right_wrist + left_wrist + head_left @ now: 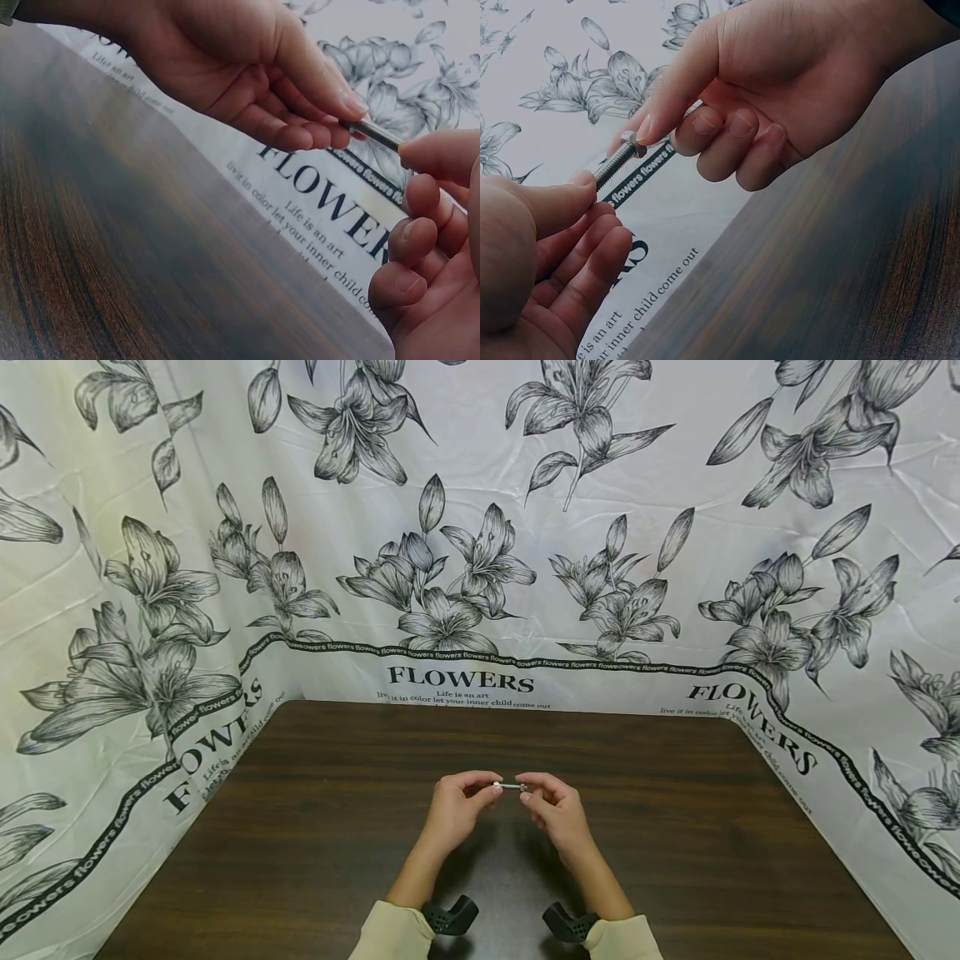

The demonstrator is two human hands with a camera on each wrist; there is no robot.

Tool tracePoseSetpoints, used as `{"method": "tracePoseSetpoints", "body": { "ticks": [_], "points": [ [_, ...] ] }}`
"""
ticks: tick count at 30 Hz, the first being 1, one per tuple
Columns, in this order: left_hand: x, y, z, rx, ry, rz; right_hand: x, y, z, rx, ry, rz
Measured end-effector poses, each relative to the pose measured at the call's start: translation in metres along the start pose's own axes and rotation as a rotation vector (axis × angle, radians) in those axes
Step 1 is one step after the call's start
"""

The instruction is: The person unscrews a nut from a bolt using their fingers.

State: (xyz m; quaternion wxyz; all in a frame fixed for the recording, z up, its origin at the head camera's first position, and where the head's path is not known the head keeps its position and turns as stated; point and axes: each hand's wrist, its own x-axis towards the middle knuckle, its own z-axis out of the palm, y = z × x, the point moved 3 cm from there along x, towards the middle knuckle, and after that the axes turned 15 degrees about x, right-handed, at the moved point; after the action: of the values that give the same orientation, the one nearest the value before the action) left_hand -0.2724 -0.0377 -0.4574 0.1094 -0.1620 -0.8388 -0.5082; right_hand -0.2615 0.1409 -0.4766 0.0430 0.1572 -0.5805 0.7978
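A small silvery threaded bolt (510, 787) is held level between the two hands above the table. My left hand (454, 812) pinches one end between thumb and finger; in the left wrist view that hand (525, 255) covers the tip of the threaded shaft (613, 169). The thumb and index finger of my right hand (561, 818) pinch the other end, at a wider metal piece (634, 144); whether it is a head or a nut I cannot tell. Its other fingers are curled in the left wrist view. Both hands (217, 67) (442, 277) also show in the right wrist view.
Below the hands lies a dark brown wooden table (337, 777). A white cloth (480, 468) with black flower drawings and lettering stands behind it and along both sides. Black wrist devices (452, 916) (568, 923) sit by the pale sleeves.
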Motion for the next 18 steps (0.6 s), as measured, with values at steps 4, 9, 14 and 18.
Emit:
{"method": "tracePoseSetpoints", "body": {
  "ticks": [4,9,14,18],
  "points": [
    [0.0,0.001,-0.001,0.006,-0.002,-0.013,0.0,-0.001,0.0,-0.004,-0.011,-0.016],
    [-0.003,0.018,-0.008,-0.006,-0.014,-0.013,-0.001,-0.006,0.003,-0.001,-0.024,-0.002],
    [-0.004,0.023,-0.01,-0.014,-0.017,-0.003,-0.005,-0.024,0.012,0.002,-0.046,-0.016],
    [0.0,0.005,-0.003,-0.011,-0.008,-0.022,-0.006,-0.03,0.016,-0.023,0.0,0.001]
  ]
}}
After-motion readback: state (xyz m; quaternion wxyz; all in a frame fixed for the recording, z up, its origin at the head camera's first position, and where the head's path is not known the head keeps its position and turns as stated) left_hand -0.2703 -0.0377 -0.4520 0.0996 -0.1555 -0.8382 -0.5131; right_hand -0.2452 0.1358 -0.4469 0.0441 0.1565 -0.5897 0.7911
